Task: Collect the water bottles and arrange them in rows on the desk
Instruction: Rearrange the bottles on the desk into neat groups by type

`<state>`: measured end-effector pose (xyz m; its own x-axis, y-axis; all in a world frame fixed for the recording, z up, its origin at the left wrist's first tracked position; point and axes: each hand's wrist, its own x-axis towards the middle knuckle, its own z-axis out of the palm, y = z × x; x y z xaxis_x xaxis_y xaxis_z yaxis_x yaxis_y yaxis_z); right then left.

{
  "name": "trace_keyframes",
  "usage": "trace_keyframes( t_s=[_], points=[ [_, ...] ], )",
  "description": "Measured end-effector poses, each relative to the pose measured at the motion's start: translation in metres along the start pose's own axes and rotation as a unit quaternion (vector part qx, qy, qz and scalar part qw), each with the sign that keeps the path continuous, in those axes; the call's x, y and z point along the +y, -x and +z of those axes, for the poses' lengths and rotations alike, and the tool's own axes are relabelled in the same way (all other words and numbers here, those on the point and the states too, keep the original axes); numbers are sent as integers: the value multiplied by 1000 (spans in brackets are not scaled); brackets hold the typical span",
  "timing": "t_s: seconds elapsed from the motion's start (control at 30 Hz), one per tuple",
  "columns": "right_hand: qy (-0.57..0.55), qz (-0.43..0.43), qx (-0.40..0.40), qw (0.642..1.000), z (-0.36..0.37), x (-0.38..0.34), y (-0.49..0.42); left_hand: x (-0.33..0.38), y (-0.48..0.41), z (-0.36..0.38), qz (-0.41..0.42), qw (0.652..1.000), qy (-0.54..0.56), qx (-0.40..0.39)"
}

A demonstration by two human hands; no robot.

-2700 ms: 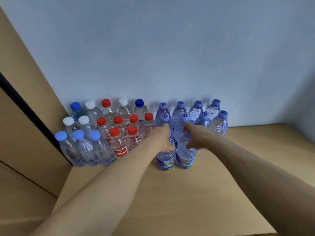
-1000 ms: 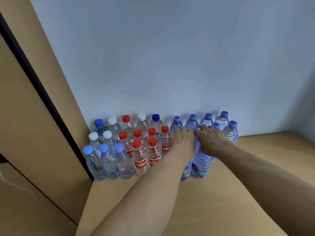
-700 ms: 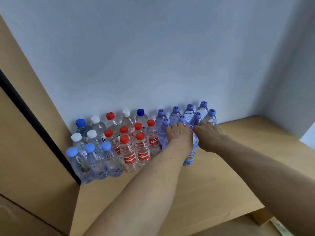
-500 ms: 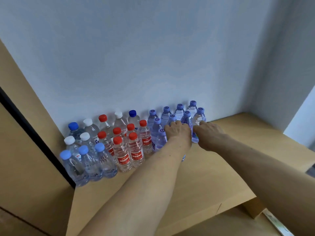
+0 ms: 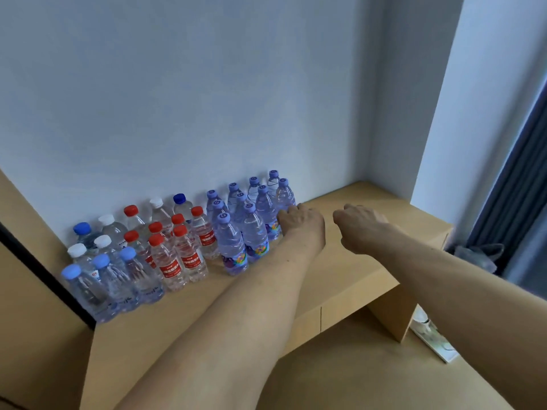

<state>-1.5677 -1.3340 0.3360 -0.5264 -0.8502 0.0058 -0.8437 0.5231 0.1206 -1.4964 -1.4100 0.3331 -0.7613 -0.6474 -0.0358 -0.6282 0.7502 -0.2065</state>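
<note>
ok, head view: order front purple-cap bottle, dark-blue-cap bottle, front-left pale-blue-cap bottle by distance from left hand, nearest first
From the left hand:
1. front purple-cap bottle, just left of it
2. dark-blue-cap bottle, back row, further left
3. pale-blue-cap bottle, front row, far left

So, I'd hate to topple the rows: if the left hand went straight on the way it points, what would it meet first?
Probably the end purple-capped bottle, which stands right by the fingertips of the left hand; depth is unclear, so it might slip past to the wall.
</note>
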Motion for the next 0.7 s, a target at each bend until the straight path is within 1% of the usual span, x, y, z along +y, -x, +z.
trace_keyframes(
  t_s=[0.13,0.27,0.43,0.7],
  points=[
    [-10,-1,4,1000,3,17,36,28,29,-6,-2,1000,6,-2],
    [-10,-18,7,1000,6,19,60,38,53,-6,-23,1000,10,-17],
    [-1,-37,6,999,5,13,71,25,71,-3,-64,997,21,-28],
    [-4,-63,13,998,-8,-21,43,-17,57,5,-69,997,29,-12]
  ],
)
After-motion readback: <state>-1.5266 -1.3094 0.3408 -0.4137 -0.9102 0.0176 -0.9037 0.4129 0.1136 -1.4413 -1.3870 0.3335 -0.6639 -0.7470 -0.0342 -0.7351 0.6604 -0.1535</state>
